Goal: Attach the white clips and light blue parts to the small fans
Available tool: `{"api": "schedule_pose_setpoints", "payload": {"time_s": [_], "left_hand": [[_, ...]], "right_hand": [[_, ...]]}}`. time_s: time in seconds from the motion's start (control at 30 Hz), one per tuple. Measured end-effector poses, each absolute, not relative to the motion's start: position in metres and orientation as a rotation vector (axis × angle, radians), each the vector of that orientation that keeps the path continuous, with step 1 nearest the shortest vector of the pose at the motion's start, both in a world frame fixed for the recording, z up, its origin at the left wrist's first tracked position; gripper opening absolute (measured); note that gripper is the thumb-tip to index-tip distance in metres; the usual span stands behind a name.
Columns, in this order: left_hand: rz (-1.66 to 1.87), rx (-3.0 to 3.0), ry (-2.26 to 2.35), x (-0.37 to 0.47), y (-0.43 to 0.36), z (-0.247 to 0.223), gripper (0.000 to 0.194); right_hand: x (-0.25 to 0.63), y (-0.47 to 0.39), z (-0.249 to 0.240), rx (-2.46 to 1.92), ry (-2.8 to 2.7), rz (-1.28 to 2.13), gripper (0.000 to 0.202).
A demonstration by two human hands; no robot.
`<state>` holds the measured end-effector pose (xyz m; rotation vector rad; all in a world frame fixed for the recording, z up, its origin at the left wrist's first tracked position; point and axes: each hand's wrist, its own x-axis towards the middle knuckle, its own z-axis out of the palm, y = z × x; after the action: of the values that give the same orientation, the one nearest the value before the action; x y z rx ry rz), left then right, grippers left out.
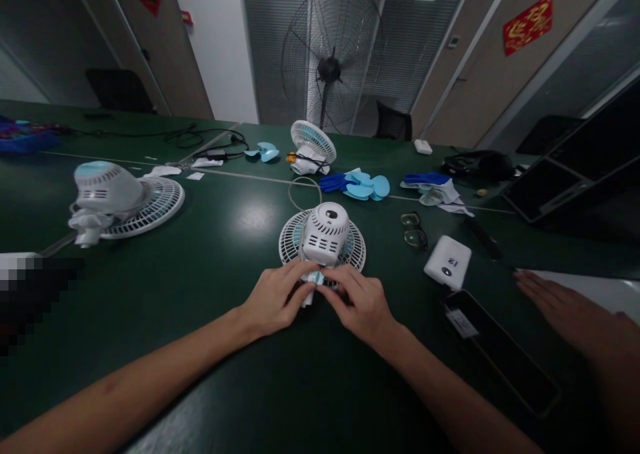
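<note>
A small white fan (pixel 327 231) lies grille-down on the green table, its motor housing facing up. At the near end of the housing, my left hand (pixel 277 297) and my right hand (pixel 360 301) meet from both sides. Their fingers and thumbs pinch a small light-blue and white part (pixel 315 278) at the fan's neck. Fingertips cover much of this part, so its exact kind is unclear. A thin pale cable (pixel 305 179) loops behind the fan.
Another fan (pixel 110 191) lies left; a third (pixel 313 144) stands farther back. Light-blue blades (pixel 367 186) rest near blue-white gloves (pixel 433 184). Glasses (pixel 414 231), a white power bank (pixel 449 261) and a black device (pixel 500 351) sit right. Another person's hand (pixel 565 307) rests at the right.
</note>
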<state>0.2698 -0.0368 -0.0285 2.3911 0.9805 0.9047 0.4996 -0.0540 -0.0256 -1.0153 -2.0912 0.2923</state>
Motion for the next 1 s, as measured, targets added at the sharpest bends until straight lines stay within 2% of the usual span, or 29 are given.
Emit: {"api": "schedule_pose_setpoints", "payload": {"time_s": [0.1,0.23,0.3,0.37,0.47,0.53,0.6,0.87,0.93,1.0], "left_hand": [[0.903,2.398,0.977,0.27,-0.037,-0.029,0.03],[0.91,2.412,0.98,0.27,-0.037,-0.03,0.029],[0.913,2.413,0.975,0.27,-0.037,-0.03,0.03],[0.899,2.413,0.973,0.271,-0.037,-0.03,0.029],[0.902,2.409,0.974,0.271,-0.036,-0.03,0.029],[0.925,2.406,0.969,0.27,-0.036,-0.03,0.029],[0.937,2.403,0.959,0.27,-0.036,-0.031,0.03],[0.944,2.39,0.939,0.271,-0.037,-0.029,0.029],[0.93,2.398,0.944,0.271,-0.037,-0.027,0.029],[0.903,2.418,0.963,0.271,-0.037,-0.026,0.029]], "right_hand": [[0.493,-0.053,-0.024,-1.099,-1.968,0.499,0.018],[0.48,-0.052,-0.022,-1.255,-1.586,1.139,0.04],[0.478,-0.053,-0.021,-1.254,-1.512,1.275,0.043],[0.479,-0.055,-0.021,-1.245,-1.595,1.107,0.037],[0.487,-0.058,-0.024,-1.156,-1.887,0.556,0.019],[0.493,-0.058,-0.026,-1.056,-2.05,0.287,0.02],[0.498,-0.056,-0.028,-0.987,-2.133,0.18,0.023],[0.503,-0.051,-0.033,-0.936,-2.15,0.185,0.019],[0.5,-0.051,-0.032,-0.981,-2.116,0.263,0.016],[0.495,-0.052,-0.031,-1.063,-2.015,0.477,0.022]]}}
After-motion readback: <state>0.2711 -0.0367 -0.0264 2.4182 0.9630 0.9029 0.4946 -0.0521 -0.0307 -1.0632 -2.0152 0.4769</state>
